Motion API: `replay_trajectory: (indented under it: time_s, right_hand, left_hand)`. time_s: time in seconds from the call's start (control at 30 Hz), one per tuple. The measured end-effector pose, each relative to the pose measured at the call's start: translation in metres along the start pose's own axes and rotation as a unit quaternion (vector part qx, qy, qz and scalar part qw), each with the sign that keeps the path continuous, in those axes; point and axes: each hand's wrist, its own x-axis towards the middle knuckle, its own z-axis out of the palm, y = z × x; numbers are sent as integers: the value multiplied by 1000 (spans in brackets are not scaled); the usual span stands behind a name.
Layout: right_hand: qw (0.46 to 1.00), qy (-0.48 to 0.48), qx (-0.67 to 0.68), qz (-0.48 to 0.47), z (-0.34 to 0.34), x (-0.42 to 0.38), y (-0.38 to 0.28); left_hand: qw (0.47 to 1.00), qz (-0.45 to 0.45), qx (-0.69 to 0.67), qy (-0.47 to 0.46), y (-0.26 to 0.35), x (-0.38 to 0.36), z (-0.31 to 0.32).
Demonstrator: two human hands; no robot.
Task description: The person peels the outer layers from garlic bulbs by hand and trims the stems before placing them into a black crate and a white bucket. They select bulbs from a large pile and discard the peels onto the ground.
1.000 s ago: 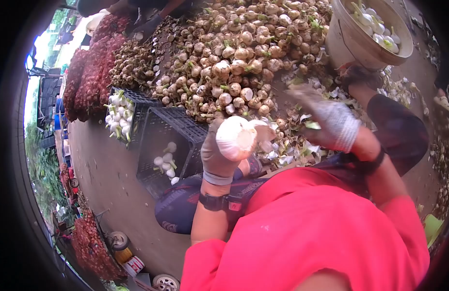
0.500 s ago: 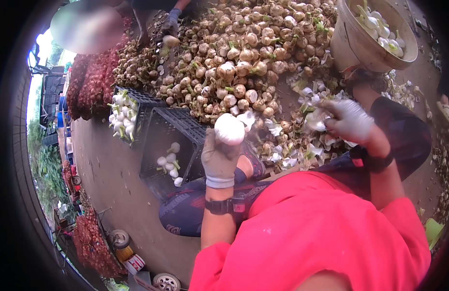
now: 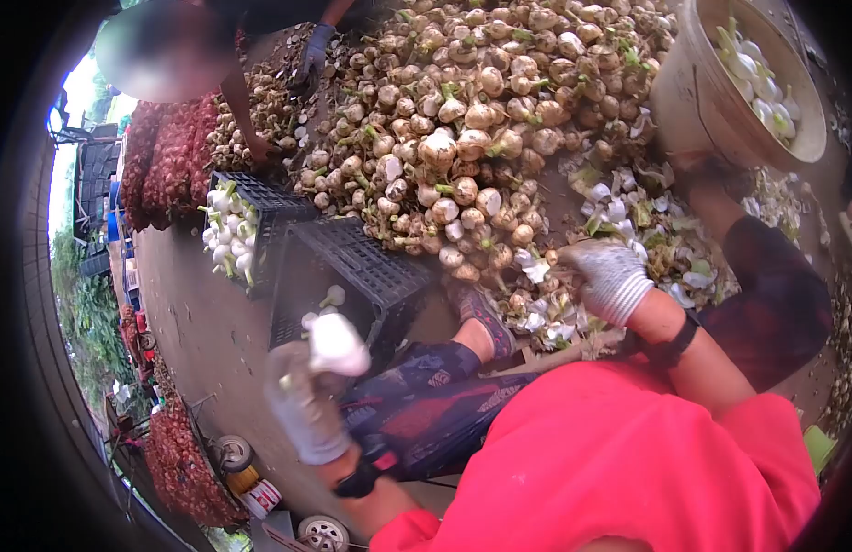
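Observation:
My left hand (image 3: 306, 405), in a pale work glove, is blurred by motion beside the open side of a black plastic crate (image 3: 389, 276). It holds a peeled white garlic bulb (image 3: 339, 345), also smeared. Inside this tipped crate lie a few white bulbs (image 3: 332, 296), partly hidden behind the held one. My right hand (image 3: 605, 276), gloved too, hovers over loose garlic skins (image 3: 619, 207) at the near edge of a large heap of unpeeled garlic (image 3: 481, 120). Its fingers stretch leftward, and I see nothing held in them.
A second crate (image 3: 279, 212) holds peeled bulbs. To the right stands a tall bucket (image 3: 684, 101) with more white garlic. Red mesh sacks (image 3: 168, 161) are stacked at the left. Another person's gloved hand (image 3: 316, 51) is beyond the heap. My bent leg (image 3: 766, 285) flanks the skins.
My left hand has swung down and left with the garlic bulb, toward the tipped crate. My right hand has come left and lower across the skins. The other person has leaned in, reaching toward the heap.

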Motion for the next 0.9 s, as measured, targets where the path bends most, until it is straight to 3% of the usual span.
replay_trajectory:
  time_s: [0.03, 0.1, 0.13, 0.23, 0.27, 0.33, 0.37, 0.4, 0.43, 0.5, 0.53, 0.57, 0.6, 0.63, 0.73, 0.77, 0.8, 0.87, 0.9]
  right_hand:
    - [997, 20, -75, 30, 0, 2, 14]
    - [991, 6, -125, 48, 8, 5, 32]
    - [982, -9, -176, 65, 11, 6, 36]
    - [970, -117, -96, 189, -3, 19, 17]
    - [977, -99, -73, 174, -1, 15, 16]
    - [984, -70, -55, 158, 11, 5, 14]
    - [989, -31, -74, 128, 11, 1, 21]
    - [988, -6, -100, 115, 3, 5, 16]
    - [987, -1, -99, 124, 1, 3, 14]
    - [962, 87, 202, 161, 1, 5, 17]
    - [920, 68, 318, 218, -3, 12, 11]
    - [851, 31, 450, 268, -11, 19, 1]
    - [803, 0, 541, 248, -2, 28, 2]
    - [775, 13, 580, 253, 5, 35, -7]
    - [754, 62, 629, 180, 12, 34, -46]
    - [752, 81, 629, 179, 16, 30, -55]
    - [769, 35, 615, 167, 3, 22, -63]
    - [800, 5, 580, 154, -8, 4, -72]
    - [806, -9, 569, 161, -11, -3, -75]
  left_hand:
    - [978, 81, 193, 4, -16, 23, -36]
    - [865, 282, 407, 74, -15, 53, -5]
    - [905, 278, 320, 31, -16, 68, 29]
    - [861, 402, 306, -55, -34, 140, 157]
    - [867, 330, 359, -100, -50, 169, 199]
    - [788, 252, 546, -137, -64, 210, 267]
    - [755, 132, 591, -253, -56, 227, 284]
    - [739, 166, 616, -215, -51, 227, 289]
    - [773, 179, 581, -181, -53, 222, 289]
    - [879, 216, 413, -101, -62, 211, 275]
    - [948, 136, 262, -121, -50, 188, 258]
    - [981, 169, 36, -85, -60, 166, 247]
    - [972, 31, -181, -147, -37, 122, 220]
    - [950, 10, -250, -185, -36, 90, 203]
    - [929, 111, -242, -256, -53, 4, 172]
    - [916, 15, -305, -261, -54, -23, 161]
    - [917, 13, -308, -252, -59, -37, 154]
    - [948, 143, -197, -207, -63, -55, 145]
    - [947, 148, -200, -204, -64, -60, 143]
